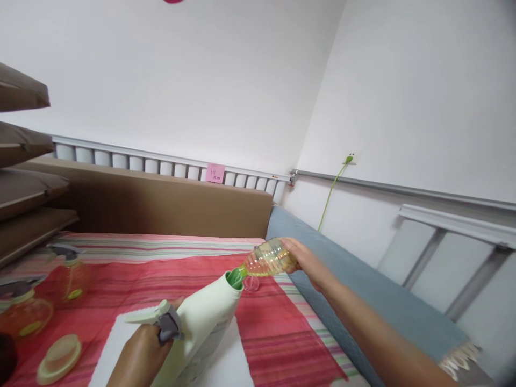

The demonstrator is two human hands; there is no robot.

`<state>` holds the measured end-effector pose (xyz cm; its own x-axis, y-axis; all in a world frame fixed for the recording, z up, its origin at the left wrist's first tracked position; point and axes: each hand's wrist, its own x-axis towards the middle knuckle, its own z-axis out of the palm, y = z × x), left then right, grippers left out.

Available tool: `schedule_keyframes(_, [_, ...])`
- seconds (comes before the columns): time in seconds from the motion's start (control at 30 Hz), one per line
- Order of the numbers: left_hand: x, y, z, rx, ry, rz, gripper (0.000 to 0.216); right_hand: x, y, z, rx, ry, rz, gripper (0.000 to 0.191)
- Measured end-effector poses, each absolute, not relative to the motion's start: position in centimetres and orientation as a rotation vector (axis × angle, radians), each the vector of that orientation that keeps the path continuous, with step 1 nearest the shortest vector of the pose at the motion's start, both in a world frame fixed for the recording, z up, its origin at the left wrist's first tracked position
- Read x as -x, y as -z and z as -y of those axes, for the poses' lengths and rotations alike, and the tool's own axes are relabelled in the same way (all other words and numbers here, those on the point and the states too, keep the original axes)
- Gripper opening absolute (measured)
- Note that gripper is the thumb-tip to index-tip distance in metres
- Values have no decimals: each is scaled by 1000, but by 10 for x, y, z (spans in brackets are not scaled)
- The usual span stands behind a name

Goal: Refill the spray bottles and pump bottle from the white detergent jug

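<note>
My left hand (pixel 147 344) is closed around a grey and pale green trigger spray head (pixel 167 321), beside a pale green container (pixel 201 322). The container leans to the right above a white sheet (pixel 237 360), its mouth open and green inside. My right hand (pixel 300 255) grips a clear yellowish ribbed bottle (pixel 268 258) by its far end. This bottle is tilted neck down, with the neck in the container's mouth. Whether liquid flows cannot be made out. A small clear round object (pixel 252 284) shows behind the container's mouth.
Two spray bottles, one tall (pixel 71 277) and one round (pixel 26 314), stand at the left on a red striped cloth (pixel 278 344). A pale yellow lid-like piece (pixel 59 359) lies nearer. Brown stacked panels (pixel 32 188) rise at left; a blue-grey padded side (pixel 355 290) borders the right.
</note>
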<state>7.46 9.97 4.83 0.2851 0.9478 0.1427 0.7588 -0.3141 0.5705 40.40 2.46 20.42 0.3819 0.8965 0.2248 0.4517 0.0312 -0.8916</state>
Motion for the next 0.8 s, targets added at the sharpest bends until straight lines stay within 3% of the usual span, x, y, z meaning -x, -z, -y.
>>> schedule_keyframes(0.43, [-66,-38,-104,-2149,-705,-1424,31,-382,-239,-29,1716,-201,1641,43])
schedule_keyframes(0.63, [-52,-30,-106,-2089,-810,-1247,53,-342,-261,-30,1884,83,1882,54])
schedule_keyframes(0.8, [-43,-19,-108,-2047,-887,-1218,54,-315,-274,-35,1887,162,2000,53])
